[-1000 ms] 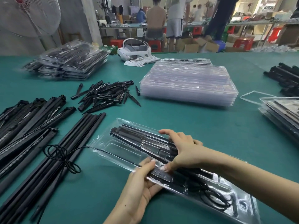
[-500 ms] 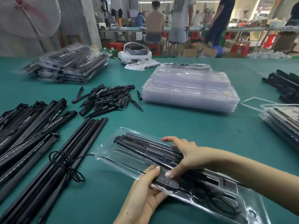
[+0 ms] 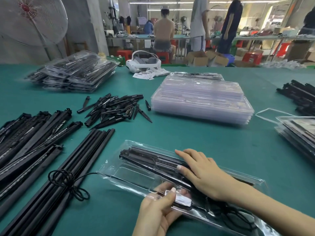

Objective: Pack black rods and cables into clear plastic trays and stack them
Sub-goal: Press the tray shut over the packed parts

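A clear plastic tray (image 3: 134, 174) lies slanted on the green table in front of me. Black rods (image 3: 150, 159) fill its far channel, and a coiled black cable (image 3: 235, 217) sits in its near right end. My right hand (image 3: 201, 172) lies flat on the rods, fingers straight and pressing down. My left hand (image 3: 158, 212) grips the tray's near edge, thumb on top beside a small black control box (image 3: 180, 200) in the tray.
Long black rods (image 3: 56, 178) with a looped cable (image 3: 68, 184) lie at left, beside more bars (image 3: 25, 132). Black spikes (image 3: 115, 109) are piled ahead. Empty trays (image 3: 201, 99) are stacked centre-right. Packed trays stand far left (image 3: 73, 72) and right (image 3: 298, 133).
My right hand has flattened out on top of the rods. My left thumb has shifted on the tray's near edge by the control box. The view has tilted up slightly.
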